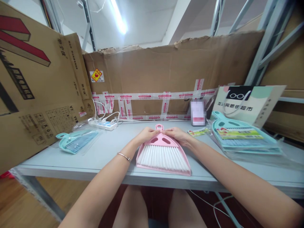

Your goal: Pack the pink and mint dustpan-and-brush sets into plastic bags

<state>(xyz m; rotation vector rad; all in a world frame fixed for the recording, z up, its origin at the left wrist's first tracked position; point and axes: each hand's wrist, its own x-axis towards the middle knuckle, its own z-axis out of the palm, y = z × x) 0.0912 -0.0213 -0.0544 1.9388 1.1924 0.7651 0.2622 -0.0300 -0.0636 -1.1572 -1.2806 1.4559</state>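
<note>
A pink brush with white bristles [163, 157] lies in a pink dustpan [187, 173] at the table's front edge, its looped handle pointing away from me. My left hand [147, 134] grips the left side near the base of the handle, fingers closed. From the right, my right hand [177, 134] holds the same spot with its fingers closed, close to the left one. Both thumbs meet near the handle's neck.
At left lies a bagged teal brush set [78, 142], with a white power strip [106, 125] behind it. Stacked teal sets [244, 136], a paper bag [249, 104] and a phone [198, 113] stand or lie at right. Cardboard [152, 72] walls the back.
</note>
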